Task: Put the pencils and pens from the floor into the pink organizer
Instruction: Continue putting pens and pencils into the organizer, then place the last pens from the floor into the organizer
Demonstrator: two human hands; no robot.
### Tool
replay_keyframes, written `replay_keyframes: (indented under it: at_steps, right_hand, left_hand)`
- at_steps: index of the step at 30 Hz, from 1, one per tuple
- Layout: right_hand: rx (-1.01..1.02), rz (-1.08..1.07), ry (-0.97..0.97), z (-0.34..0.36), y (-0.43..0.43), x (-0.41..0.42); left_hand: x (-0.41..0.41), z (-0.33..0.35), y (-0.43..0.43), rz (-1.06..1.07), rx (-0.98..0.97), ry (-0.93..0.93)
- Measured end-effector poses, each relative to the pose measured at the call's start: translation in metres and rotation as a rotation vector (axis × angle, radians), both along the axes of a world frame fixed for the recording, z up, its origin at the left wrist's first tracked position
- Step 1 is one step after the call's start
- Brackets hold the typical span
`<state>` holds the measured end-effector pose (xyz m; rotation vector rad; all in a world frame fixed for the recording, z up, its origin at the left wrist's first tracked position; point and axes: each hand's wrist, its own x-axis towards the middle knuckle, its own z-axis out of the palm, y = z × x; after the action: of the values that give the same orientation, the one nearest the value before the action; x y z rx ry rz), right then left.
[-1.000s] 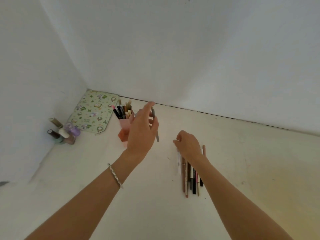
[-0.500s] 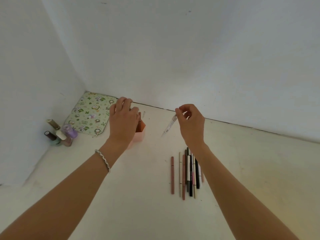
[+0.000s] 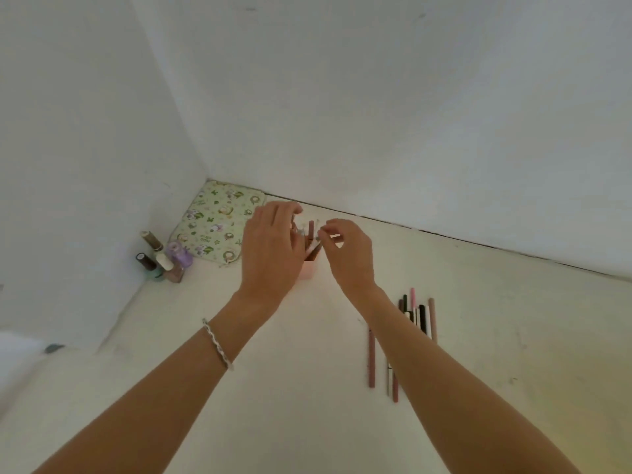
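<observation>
Close to the wall corner, the pink organizer stands on the floor, mostly hidden behind the left hand, with pen tops sticking up from it. The right hand pinches a white pen by its upper end, and the pen slants down-left into the organizer. The left fingers bend loosely over the pen tops; I cannot tell whether they hold anything. Loose pens lie parallel, pointing toward the wall, partly covered by the right forearm.
</observation>
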<state>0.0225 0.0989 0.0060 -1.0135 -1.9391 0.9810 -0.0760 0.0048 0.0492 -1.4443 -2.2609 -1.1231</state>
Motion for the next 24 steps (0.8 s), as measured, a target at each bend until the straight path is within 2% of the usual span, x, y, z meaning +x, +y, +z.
replay_keyframes:
  at_steps: [3,7,9,14,18,22,24]
  right_hand:
    - [0.095,-0.092,0.018,0.003,0.006,0.011]
    - [0.022,-0.22,0.061,0.018,0.027,0.038]
    - [0.005,-0.233,0.033,0.023,0.036,0.055]
    - [-0.043,-0.272,-0.013,0.023,0.047,0.1]
    - [-0.105,-0.276,-0.096,0.01,0.047,0.123]
    - [-0.192,-0.197,-0.389,-0.01,0.045,0.132]
    - [-0.225,-0.139,-0.574,-0.022,0.045,0.134]
  left_hand:
    - [0.034,-0.02,-0.001,-0.045,-0.155,-0.173]
    - [0.093,-0.058,0.009,-0.175,-0.627,-0.33]
    - [0.118,-0.075,0.017,-0.192,-0.742,-0.336]
    - [0.148,-0.101,0.024,-0.208,-0.907,-0.317]
    - [0.15,-0.11,0.026,-0.189,-0.921,-0.351]
    - [0.14,-0.098,0.033,-0.168,-0.949,-0.374]
    - [0.129,-0.082,0.039,-0.143,-0.85,-0.438]
